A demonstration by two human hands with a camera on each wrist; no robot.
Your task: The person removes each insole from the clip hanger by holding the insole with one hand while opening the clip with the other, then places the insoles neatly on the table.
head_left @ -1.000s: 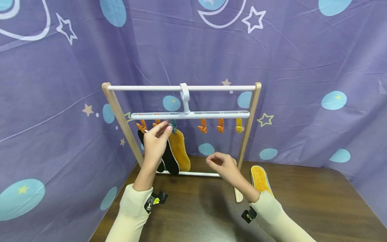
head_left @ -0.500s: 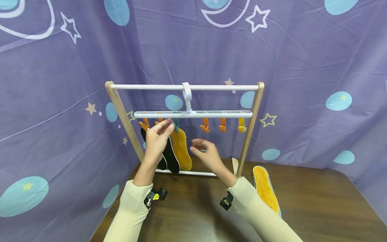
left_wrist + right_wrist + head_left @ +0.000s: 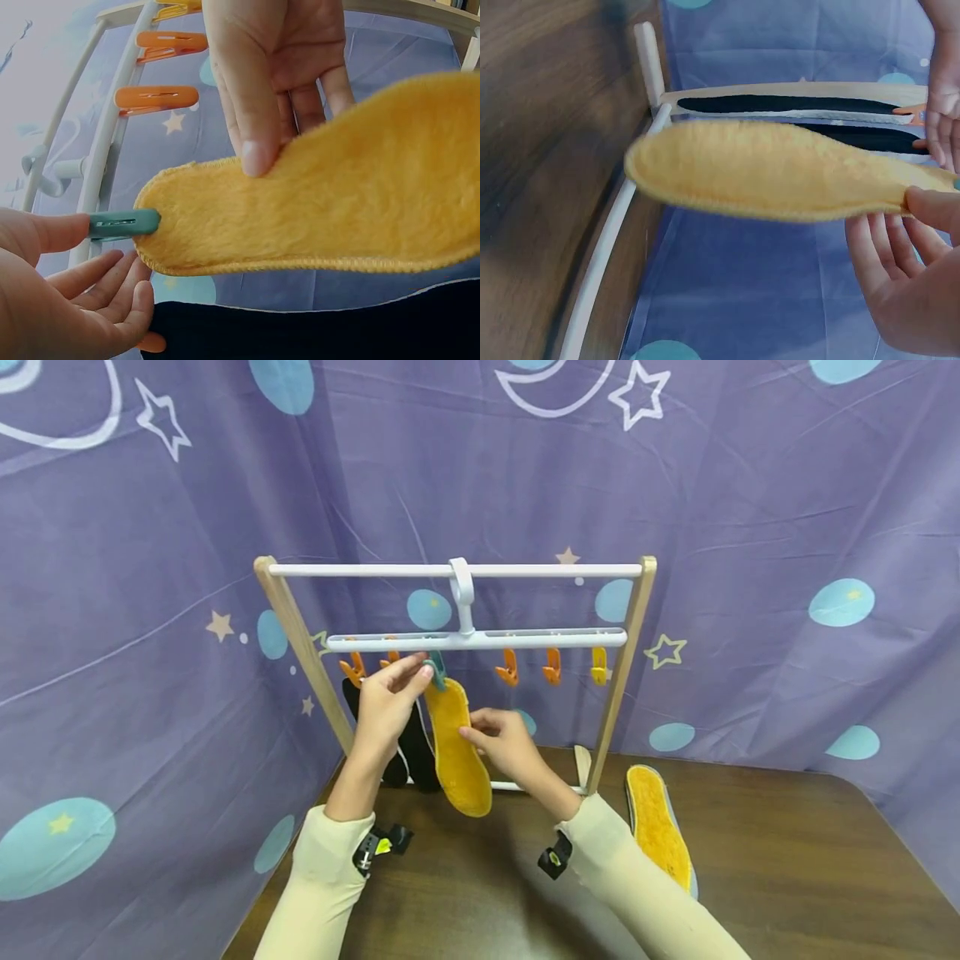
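Observation:
A yellow fluffy insole [image 3: 457, 752] hangs from a teal clothespin [image 3: 124, 223], which grips its narrow end. My left hand [image 3: 384, 714] is at that clothespin, its thumb on the handle and fingers just beneath. By its edge, near the upper part, my right hand [image 3: 510, 743] pinches the insole between thumb and fingers; the insole tilts toward the front. Black insoles [image 3: 416, 747] hang just left of it, partly hidden by my left hand, from orange clothespins [image 3: 352, 668].
The white hanger [image 3: 540, 637] hooks over the top bar of a wooden-sided rack [image 3: 618, 677]. Two orange clothespins [image 3: 552, 667] and a yellow clothespin [image 3: 598, 667] dangle at its right. Another yellow insole [image 3: 660, 827] lies on the brown table [image 3: 780, 860]. A patterned purple curtain [image 3: 750, 527] stands behind.
My right hand has moved left and up to the hanging yellow insole and taken its edge. The insole's lower end has swung forward and right. My left hand has stayed at the teal clothespin.

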